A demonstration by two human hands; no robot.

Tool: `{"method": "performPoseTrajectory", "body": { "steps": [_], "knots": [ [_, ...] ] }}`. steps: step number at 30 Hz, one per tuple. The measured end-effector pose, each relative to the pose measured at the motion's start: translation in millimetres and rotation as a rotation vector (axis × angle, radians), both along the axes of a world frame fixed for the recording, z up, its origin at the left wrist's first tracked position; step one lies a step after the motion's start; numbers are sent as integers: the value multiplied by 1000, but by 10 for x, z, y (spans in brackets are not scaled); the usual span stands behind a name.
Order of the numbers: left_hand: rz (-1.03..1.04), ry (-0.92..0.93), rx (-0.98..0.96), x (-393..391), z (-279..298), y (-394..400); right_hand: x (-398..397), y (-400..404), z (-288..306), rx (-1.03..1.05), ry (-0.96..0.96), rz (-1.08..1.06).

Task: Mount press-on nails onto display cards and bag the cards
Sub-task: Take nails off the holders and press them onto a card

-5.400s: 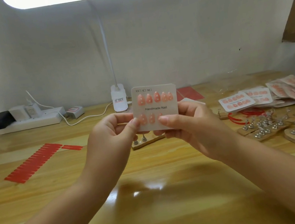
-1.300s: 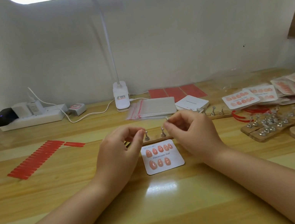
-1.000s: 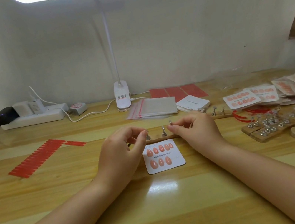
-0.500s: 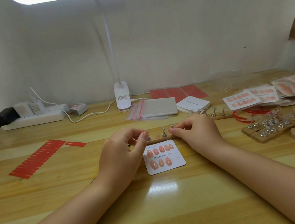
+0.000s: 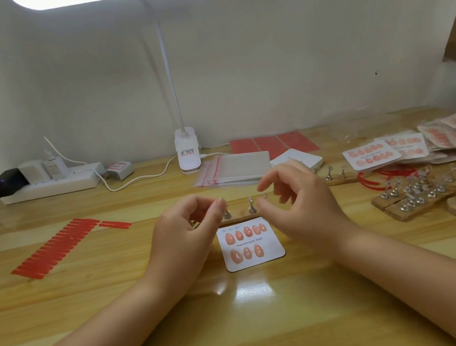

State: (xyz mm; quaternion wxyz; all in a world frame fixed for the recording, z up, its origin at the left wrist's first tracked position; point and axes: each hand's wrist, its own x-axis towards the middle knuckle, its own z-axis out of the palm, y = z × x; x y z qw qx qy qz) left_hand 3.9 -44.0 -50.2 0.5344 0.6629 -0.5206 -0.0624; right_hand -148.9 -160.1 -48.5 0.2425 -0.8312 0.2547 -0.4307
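From the head camera, a white display card [image 5: 252, 246] lies flat on the wooden tabletop [image 5: 95, 288], about midway between its left and right edges and nearer the front edge than the back. The card has rounded corners and the printed words "Handmade Nail" across its middle; five pink, almond-shaped press-on nails [image 5: 245, 231] sit in a row above the words and three more below (the lower row is filled only on its left side). Just behind the card lies a narrow wooden strip [image 5: 243, 217] with small metal nail stands upright on it.

The left hand [image 5: 183, 237] hangs over the strip's left end, fingers curled, thumb and forefinger brought together near one stand; whether anything is pinched between them I cannot tell. The right hand [image 5: 294, 201] is raised over the strip's right end, fingers loosely bent and spread, gripping nothing.

Toward the back edge lies a stack of clear zip bags [image 5: 235, 168] with red seals. Finished cards [image 5: 371, 154] lie near the right edge.
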Motion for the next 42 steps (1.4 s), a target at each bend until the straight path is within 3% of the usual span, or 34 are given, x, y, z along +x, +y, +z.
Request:
{"method": "performPoseTrajectory", "body": {
  "steps": [3,7,15,18,22,24,27,30,33,36,38,42],
  "knots": [
    [-88,224,-32,-62,74,2,22,146,64,-13,-18,238],
    [-127,441,-16,-126,131,13,47,217,92,24,-53,282],
    [-160,522,115,-182,153,45,44,228,115,-13,-126,236],
    [-127,303,95,-128,187,51,36,230,136,138,-151,219],
    [443,-700,532,103,238,16,37,214,202,521,-257,223],
    [527,-796,779,171,250,1,30,210,236,659,-317,235],
    [409,-789,928,216,186,-25,18,215,273,784,-365,249],
    [380,-833,908,237,135,-38,17,220,289,829,-379,255],
    [407,-726,798,243,124,-37,11,218,290,831,-381,249],
    [371,-577,428,220,174,1,10,221,289,813,-387,227],
    [220,-560,124,135,231,40,7,217,283,783,-393,216],
    [7,-601,31,-80,268,104,9,213,268,730,-414,196]
  ]
}}
